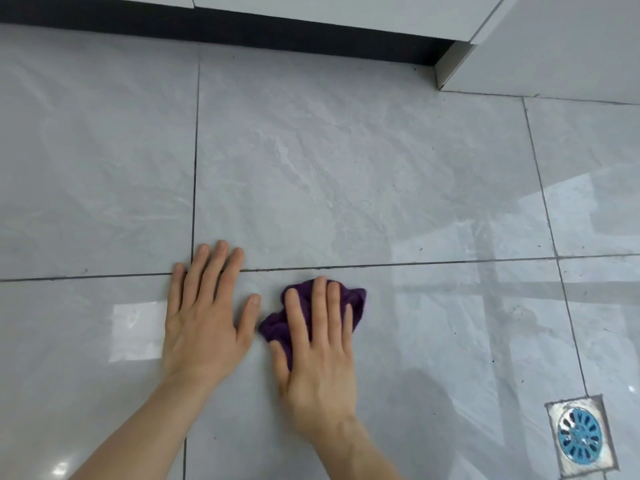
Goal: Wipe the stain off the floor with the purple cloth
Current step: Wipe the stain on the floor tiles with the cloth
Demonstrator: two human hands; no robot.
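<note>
A crumpled purple cloth [355, 301] lies on the grey tiled floor [329, 168], just below a horizontal grout line. My right hand [320, 348] presses flat on top of the cloth, fingers spread over it. My left hand [204, 313] rests flat on the floor just left of the cloth, fingers apart and holding nothing. Its fingertips cross the grout line. No stain shows around the cloth; whatever lies under it is hidden.
A dark baseboard [242, 26] under white cabinets [346, 8] runs along the far edge. A white panel corner [453, 64] juts out at upper right. A floor drain [580, 436] with a blue grate sits at lower right.
</note>
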